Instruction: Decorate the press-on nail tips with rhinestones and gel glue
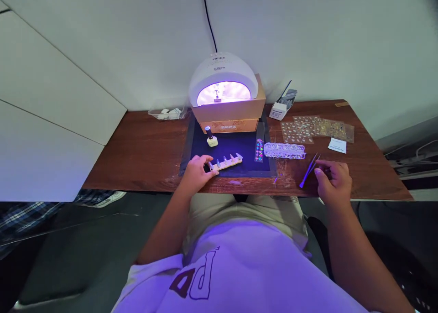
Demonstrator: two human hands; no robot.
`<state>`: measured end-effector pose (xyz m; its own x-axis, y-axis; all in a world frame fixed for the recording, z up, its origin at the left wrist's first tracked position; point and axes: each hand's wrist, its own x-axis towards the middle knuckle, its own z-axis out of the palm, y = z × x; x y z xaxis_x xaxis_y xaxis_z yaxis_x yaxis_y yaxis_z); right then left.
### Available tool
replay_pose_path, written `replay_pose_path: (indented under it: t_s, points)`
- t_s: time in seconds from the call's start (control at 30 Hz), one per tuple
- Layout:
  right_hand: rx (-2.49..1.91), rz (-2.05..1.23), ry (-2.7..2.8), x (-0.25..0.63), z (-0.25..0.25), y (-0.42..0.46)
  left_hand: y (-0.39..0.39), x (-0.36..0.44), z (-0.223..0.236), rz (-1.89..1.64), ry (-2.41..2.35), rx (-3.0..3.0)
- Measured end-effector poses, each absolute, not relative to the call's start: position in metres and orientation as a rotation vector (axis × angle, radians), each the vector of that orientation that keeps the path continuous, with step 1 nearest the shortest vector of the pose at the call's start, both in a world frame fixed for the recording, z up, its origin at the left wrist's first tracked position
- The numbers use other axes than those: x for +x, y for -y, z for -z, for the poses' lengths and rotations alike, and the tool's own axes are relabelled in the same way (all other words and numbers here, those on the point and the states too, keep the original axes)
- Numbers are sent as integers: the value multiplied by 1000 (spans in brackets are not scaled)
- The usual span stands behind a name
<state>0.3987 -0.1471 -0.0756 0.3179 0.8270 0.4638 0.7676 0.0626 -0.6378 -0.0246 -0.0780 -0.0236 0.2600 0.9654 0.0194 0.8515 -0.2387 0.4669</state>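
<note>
My left hand [197, 172] pinches the left end of a pale strip [226, 164] between thumb and fingers. Several pointed, shiny false nails [225, 159] stand along this strip, above the black mat [191, 151]. On the right, my right hand [333, 178] rests at the table's front part, thumb and forefinger closed at the side of the tweezers [308, 170]. The tweezers lie slanted, with their points away from me. Behind the strip is a small nail polish bottle [212, 141] with a dark cap.
A lit white nail lamp [223, 71] sits on a cardboard box [229, 125]. Right of the strip lie a colourful sequin sheet [259, 149], a clear rhinestone case [284, 150], sticker sheets [297, 129] and a white packet [337, 145]. A clear tray [167, 114] stands at the back left.
</note>
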Motion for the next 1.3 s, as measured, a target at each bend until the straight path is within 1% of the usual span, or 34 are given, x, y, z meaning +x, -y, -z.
replay_pose_path:
  t_s: [0.17,0.37,0.73,0.9,1.03,1.3]
  points:
    - [-1732,-121,1428,399,74,148,60,-27,28,-500,-1611,2159]
    - [-1750,-134,1459,398,72,148,65,-34,28,-516,-1683,2159]
    - [-1622,-247,1817,398,60,145,59,-37,36,-504,-1747,2202]
    - [-1622,-143,1809,406,54,138,54,-41,38,-553,-1742,2195]
    - [-1644,-52,1785,416,50,116,53,-44,41,-603,-1737,2171]
    - [-1649,-69,1946,421,50,73,54,-44,42,-635,-1748,2135]
